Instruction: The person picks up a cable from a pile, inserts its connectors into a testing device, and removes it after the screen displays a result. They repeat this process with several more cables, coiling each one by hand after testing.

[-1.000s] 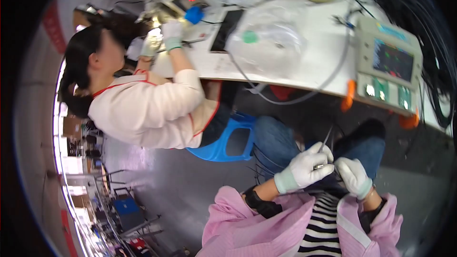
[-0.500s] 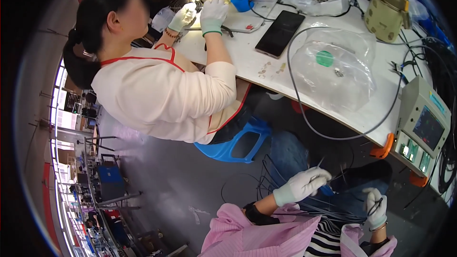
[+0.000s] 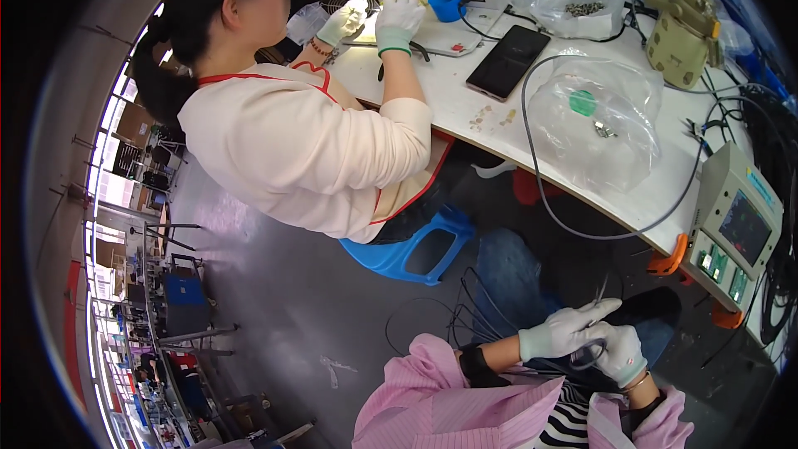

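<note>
Low over my lap, both my hands wear white gloves and have come together. My left hand is closed, fingers pointing right, and a thin pointed thing sticks up beyond its fingertips; its kind cannot be made out. Right against it, my right hand is closed on a grey cable that bends in a small loop between the two hands. Thin dark cables trail across my lap to the left. The cable's ends are hidden by the gloves.
A white workbench bears a phone, clear plastic bags, a large grey cable loop and a tester with a screen at its right corner. At left a co-worker in white gloves sits on a blue stool.
My right hand has moved left and up to meet my left hand, which has shifted right. The grey cable now loops between them. The view has shifted slightly.
</note>
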The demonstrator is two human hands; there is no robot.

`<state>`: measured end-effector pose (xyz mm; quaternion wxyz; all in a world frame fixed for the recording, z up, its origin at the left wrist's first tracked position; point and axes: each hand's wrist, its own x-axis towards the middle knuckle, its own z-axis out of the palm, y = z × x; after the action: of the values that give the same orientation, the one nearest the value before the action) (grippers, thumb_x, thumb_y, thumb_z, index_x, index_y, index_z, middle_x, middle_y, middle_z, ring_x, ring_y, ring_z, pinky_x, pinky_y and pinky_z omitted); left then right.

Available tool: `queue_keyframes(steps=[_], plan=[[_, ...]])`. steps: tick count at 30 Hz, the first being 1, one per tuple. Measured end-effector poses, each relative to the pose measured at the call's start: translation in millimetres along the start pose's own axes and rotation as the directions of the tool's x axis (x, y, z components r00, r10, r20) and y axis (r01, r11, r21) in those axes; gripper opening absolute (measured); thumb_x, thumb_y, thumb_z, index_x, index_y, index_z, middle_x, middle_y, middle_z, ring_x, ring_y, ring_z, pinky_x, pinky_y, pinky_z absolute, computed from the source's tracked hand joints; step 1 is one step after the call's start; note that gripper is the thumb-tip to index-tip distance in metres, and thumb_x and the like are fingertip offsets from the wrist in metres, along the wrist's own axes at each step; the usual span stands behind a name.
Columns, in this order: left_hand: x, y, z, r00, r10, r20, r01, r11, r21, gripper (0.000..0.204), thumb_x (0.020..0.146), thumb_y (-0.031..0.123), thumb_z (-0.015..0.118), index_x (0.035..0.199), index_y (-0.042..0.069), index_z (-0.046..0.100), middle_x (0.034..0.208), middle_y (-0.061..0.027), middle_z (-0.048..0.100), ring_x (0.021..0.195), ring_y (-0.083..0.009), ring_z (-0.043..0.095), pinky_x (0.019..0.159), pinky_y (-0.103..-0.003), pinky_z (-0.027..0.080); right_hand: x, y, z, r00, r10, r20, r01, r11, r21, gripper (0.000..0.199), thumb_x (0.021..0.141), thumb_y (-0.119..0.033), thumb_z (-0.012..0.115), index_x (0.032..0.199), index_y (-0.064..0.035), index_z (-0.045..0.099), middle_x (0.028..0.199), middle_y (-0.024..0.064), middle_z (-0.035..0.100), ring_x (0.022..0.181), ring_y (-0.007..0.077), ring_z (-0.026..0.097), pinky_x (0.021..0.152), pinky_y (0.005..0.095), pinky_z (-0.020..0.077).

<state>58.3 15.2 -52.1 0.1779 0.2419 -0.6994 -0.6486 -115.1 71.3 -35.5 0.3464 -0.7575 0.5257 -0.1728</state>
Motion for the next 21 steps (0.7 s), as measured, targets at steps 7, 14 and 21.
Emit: queue_keyframes(steps=[7, 14, 21], plan=[[-33, 35, -57, 0.904, -0.427, -0.01, 0.346, 0.72, 0.601, 0.053, 0.085, 0.047, 0.05, 0.126, 0.014, 0.047, 0.114, -0.0135, 0.057, 0.097, -0.0317, 0.059, 0.079, -0.041, 0.047, -34, -34, -68, 0.899, 0.426, -0.103, -0.321, 0.8, 0.507, 0.019, 0.074, -0.005, 0.055, 0.086, 0.0061, 0.064, 0.058, 0.0032, 0.055, 0.054, 0.0049, 0.051, 0.05, 0.0205, 0.0398], [-25, 92, -21, 0.899, 0.411, -0.152, -0.283, 0.809, 0.515, 0.061, 0.077, 0.045, 0.061, 0.121, 0.004, 0.048, 0.12, -0.0158, 0.05, 0.107, -0.0317, 0.051, 0.09, -0.04, 0.04, -46, -91, -98, 0.996, 0.059, 0.072, -0.08, 0.936, 0.344, 0.004, 0.077, -0.002, 0.055, 0.08, -0.0021, 0.055, 0.098, 0.0123, 0.064, 0.077, 0.0167, 0.062, 0.057, 0.0246, 0.0401], [-1, 96, 27, 0.97, 0.199, 0.137, -0.207, 0.977, 0.043, 0.034, 0.09, 0.03, 0.051, 0.117, 0.009, 0.053, 0.084, -0.0084, 0.063, 0.078, -0.0252, 0.061, 0.073, -0.032, 0.047, -56, -103, -97, 0.858, 0.488, -0.158, -0.185, 0.582, 0.792, 0.031, 0.085, -0.011, 0.048, 0.108, 0.0078, 0.057, 0.046, 0.0013, 0.049, 0.038, 0.0057, 0.042, 0.036, 0.0201, 0.0309]])
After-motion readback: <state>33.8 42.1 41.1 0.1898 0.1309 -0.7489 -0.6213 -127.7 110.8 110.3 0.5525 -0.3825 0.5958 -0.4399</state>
